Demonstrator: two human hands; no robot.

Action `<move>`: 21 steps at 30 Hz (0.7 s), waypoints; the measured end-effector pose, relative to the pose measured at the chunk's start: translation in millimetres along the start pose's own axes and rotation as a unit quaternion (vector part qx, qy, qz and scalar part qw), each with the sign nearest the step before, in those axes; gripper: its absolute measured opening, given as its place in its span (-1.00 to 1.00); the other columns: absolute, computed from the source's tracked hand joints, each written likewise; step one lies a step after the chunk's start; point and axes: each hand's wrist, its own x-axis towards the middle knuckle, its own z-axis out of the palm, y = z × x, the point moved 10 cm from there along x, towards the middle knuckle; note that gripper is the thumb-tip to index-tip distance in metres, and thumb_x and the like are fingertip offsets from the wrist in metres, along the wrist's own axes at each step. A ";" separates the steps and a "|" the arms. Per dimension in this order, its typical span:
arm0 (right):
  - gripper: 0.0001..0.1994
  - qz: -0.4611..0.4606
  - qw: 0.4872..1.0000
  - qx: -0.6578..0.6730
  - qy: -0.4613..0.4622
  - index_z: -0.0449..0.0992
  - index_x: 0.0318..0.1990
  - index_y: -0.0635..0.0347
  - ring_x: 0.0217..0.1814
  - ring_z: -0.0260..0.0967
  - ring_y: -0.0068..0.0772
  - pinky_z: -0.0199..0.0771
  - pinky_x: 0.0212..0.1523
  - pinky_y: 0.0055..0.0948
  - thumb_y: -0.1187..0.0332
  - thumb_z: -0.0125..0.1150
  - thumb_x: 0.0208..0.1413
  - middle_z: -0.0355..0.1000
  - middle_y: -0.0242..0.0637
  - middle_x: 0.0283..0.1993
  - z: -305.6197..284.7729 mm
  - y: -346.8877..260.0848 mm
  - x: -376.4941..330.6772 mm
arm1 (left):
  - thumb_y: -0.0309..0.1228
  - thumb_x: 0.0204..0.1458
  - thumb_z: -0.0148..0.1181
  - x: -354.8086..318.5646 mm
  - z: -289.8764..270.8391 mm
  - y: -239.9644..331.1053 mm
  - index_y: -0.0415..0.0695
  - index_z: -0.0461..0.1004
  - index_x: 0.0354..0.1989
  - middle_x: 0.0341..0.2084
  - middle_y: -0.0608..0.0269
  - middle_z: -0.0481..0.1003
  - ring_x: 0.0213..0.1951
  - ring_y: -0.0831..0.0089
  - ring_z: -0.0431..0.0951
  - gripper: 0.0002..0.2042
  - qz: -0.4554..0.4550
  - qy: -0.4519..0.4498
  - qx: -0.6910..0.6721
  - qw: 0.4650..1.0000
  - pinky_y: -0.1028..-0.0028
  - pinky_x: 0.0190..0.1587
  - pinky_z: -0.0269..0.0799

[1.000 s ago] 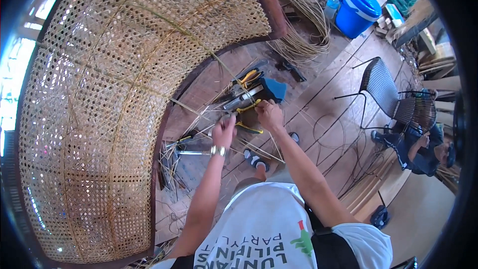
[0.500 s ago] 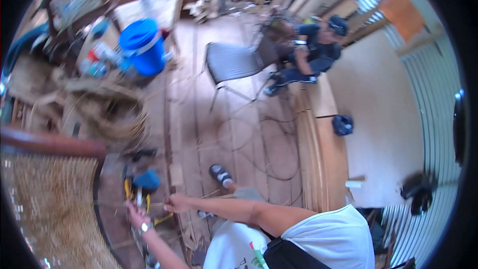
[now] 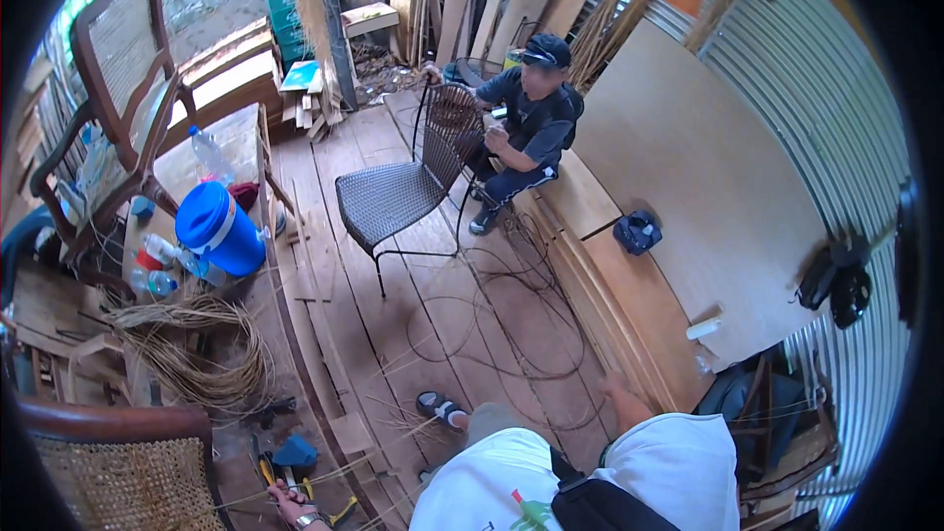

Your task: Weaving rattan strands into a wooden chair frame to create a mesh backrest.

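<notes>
Whereas a second ago both hands worked close together beside the woven cane panel (image 3: 123,482), they are now well apart. The panel, which earlier filled the left of the view, shows only in the lower left corner, as the view has swung rightward. The left hand (image 3: 287,503) remains near the panel's edge, just beside a yellow-handled tool (image 3: 265,471) and close to a blue object (image 3: 295,451). A pale strand (image 3: 244,501) runs from the panel to this hand; its fingers look bent, but whether they grip the strand cannot be told. The right hand (image 3: 615,386), which half a second ago was near the left, has moved out to the right and appears in front of the long boards (image 3: 592,293). Its fingers are too small to read, so their spread or hold cannot be told.
</notes>
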 end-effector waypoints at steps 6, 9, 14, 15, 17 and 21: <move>-0.20 0.046 0.987 0.011 -0.155 0.76 0.55 0.21 0.75 0.60 0.23 0.60 0.73 0.11 -0.32 0.38 0.54 0.62 0.28 0.67 150.9 62.0 -154.2 | 0.32 0.62 0.31 -20.8 35.9 7.7 0.26 0.80 0.05 -0.63 0.65 0.35 -0.65 0.71 0.28 -0.56 -0.040 -0.049 -0.055 0.996 0.53 -0.66 0.20; -0.34 0.130 0.854 0.416 -0.286 0.81 0.41 0.14 0.51 0.73 0.37 0.71 0.47 0.30 -0.25 0.31 0.55 0.70 0.37 0.50 243.1 1.4 -188.8 | 0.30 0.64 0.28 -24.1 51.6 18.8 0.26 0.81 0.04 -0.60 0.64 0.41 -0.66 0.70 0.31 -0.57 -0.040 -0.062 -0.090 0.993 0.53 -0.68 0.20; -0.51 -0.190 0.963 0.107 -0.161 0.84 0.22 0.14 0.38 0.75 0.39 0.74 0.28 0.32 -0.05 0.24 0.55 0.76 0.28 0.34 180.3 -189.4 -78.5 | 0.18 0.72 0.26 -40.3 51.3 -4.3 0.28 0.73 0.16 -0.21 0.50 0.77 -0.62 0.70 0.34 -0.68 -0.058 -0.026 -0.031 0.998 0.51 -0.71 0.19; -0.54 -0.273 0.952 0.030 -0.135 0.85 0.18 0.14 0.35 0.76 0.39 0.75 0.24 0.32 -0.01 0.22 0.55 0.78 0.26 0.31 163.9 -221.8 -65.9 | 0.09 0.73 0.29 -38.3 25.9 4.6 0.16 0.68 0.28 -0.03 0.41 0.85 -0.60 0.70 0.35 -0.68 -0.057 0.001 0.073 0.996 0.53 -0.71 0.16; -0.53 -0.365 0.929 -0.030 -0.054 0.88 -0.02 0.15 0.27 0.80 0.38 0.75 0.16 0.33 -0.03 0.17 0.59 0.83 0.19 0.13 152.4 -298.5 -66.4 | -0.25 0.51 0.57 -52.2 20.2 47.5 0.02 0.77 0.53 0.09 0.16 0.86 0.02 0.26 0.87 -0.54 0.157 -0.216 0.290 0.919 0.21 0.12 0.85; -0.38 -0.361 0.902 0.110 -0.211 0.81 -0.18 0.33 -0.10 0.86 0.30 0.77 0.00 0.26 -0.12 0.14 0.65 0.77 0.16 -0.27 153.7 -414.8 -83.1 | -0.05 0.41 0.69 -77.0 -82.2 22.4 -0.14 0.84 0.31 0.18 0.10 0.87 -0.13 0.32 0.88 -0.51 0.115 0.176 0.251 0.945 0.22 -0.29 0.88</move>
